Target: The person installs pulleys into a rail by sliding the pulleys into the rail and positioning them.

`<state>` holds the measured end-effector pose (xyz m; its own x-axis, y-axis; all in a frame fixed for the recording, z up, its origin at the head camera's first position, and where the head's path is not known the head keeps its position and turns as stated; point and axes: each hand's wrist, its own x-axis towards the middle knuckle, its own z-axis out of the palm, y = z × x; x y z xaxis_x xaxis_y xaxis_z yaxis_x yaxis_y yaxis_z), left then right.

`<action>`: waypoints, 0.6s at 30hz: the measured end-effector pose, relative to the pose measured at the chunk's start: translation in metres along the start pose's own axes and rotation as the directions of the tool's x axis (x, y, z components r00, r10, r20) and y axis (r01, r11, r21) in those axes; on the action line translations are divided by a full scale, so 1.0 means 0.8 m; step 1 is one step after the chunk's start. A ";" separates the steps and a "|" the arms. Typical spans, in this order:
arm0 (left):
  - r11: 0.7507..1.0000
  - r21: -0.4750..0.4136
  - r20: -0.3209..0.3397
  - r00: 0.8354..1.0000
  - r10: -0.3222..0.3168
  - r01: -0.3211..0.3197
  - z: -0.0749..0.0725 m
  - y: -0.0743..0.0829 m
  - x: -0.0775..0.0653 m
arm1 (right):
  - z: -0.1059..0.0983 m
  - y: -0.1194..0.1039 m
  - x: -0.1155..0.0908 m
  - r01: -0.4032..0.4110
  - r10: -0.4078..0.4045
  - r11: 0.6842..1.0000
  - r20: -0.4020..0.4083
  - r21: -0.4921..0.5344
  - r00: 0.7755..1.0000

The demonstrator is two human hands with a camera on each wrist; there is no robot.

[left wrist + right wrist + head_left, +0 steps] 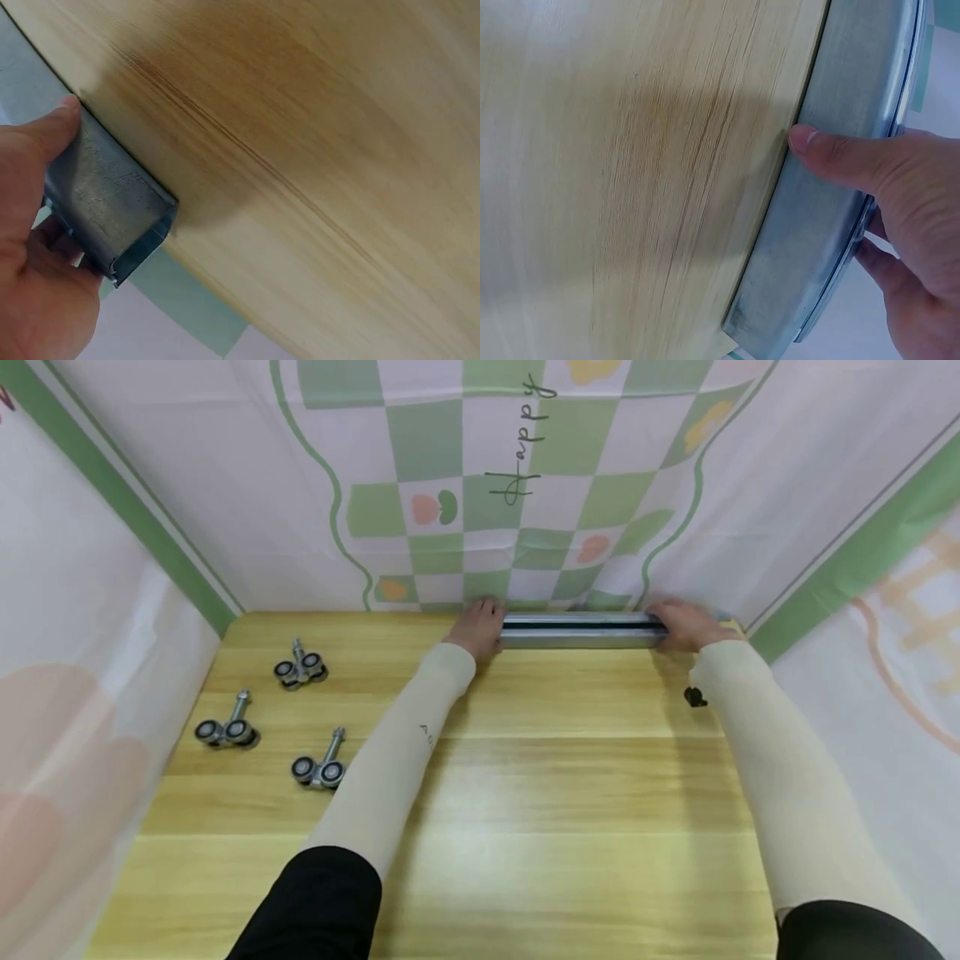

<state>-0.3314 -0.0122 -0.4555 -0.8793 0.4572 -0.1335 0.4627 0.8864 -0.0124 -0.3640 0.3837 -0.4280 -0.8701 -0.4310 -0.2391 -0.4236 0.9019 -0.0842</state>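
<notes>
Left hand [476, 628] and right hand [688, 627] clamp fingers (partly hidden) round the slotted metal rail [577, 642] at the table's [562, 827] far edge; seemingly overhanging, it could tip if released unevenly.

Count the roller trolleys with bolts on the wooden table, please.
3, all on the left of the wooden table: far roller trolley, leftmost roller trolley, and nearest roller trolley beside the left sleeve. Others may be hidden.
</notes>
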 end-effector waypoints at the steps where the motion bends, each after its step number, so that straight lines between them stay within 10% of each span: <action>1: 1.000 -0.005 0.000 1.000 0.001 -0.001 0.000 -0.002 -0.001 | 0.000 -0.001 0.001 0.012 -0.012 1.000 -0.006 -0.005 1.000; 18: 0.997 -0.061 0.036 0.998 0.056 -0.053 -0.004 -0.012 -0.023 | 0.002 -0.014 -0.016 0.091 -0.090 0.994 0.017 -0.053 0.996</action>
<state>-0.3201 -0.0291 -0.4501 -0.8475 0.5029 -0.1699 0.5013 0.8635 0.0554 -0.3474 0.3792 -0.4258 -0.8240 -0.5101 -0.2466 -0.5138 0.8562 -0.0541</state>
